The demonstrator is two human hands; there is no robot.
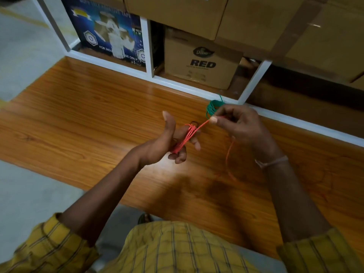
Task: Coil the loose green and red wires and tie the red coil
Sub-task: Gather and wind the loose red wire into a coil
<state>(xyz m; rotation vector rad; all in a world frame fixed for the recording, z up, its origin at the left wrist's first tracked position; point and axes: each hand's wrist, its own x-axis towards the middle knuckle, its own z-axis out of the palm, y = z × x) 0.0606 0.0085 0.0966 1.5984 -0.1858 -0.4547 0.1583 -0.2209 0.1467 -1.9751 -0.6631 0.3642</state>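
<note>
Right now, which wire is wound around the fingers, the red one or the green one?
The red wire. It loops around the left hand fingers, and the right hand pinches its strand. The green wire is a finished bundle behind the right hand.

The tangled green wire coil (213,107) is partly hidden behind the right hand (239,125). The thin loose red wire tail (228,156) blurs against the wood below. Small print on the brown cardboard box (201,64) is unreadable.
</note>
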